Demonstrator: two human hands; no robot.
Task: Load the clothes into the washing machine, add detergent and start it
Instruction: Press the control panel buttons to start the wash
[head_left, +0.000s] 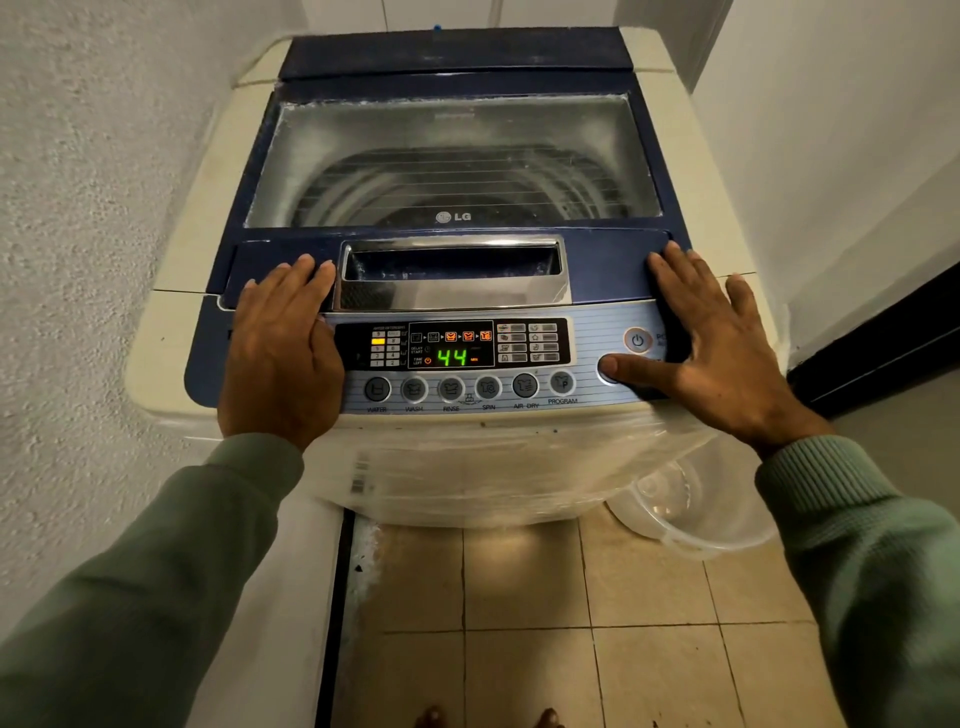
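Observation:
A top-loading washing machine (208, 171) with a dark blue lid (452, 161) fills the view; the lid is down and the drum shows dimly through its glass. The control panel's display (452, 357) is lit and reads 44. My left hand (280, 358) lies flat on the panel's left end, fingers reaching the lid's front edge. My right hand (722, 353) rests flat on the right end, its thumb tip on a round button (605, 370) below the power button (637, 340). Neither hand holds anything. Clothes and detergent are not visible.
A clear plastic tub (691, 514) sits on the tiled floor (571, 623) at the machine's lower right. White walls close in on the left (78, 260) and right. A dark door frame (883, 338) stands at the right. My toes show at the bottom edge.

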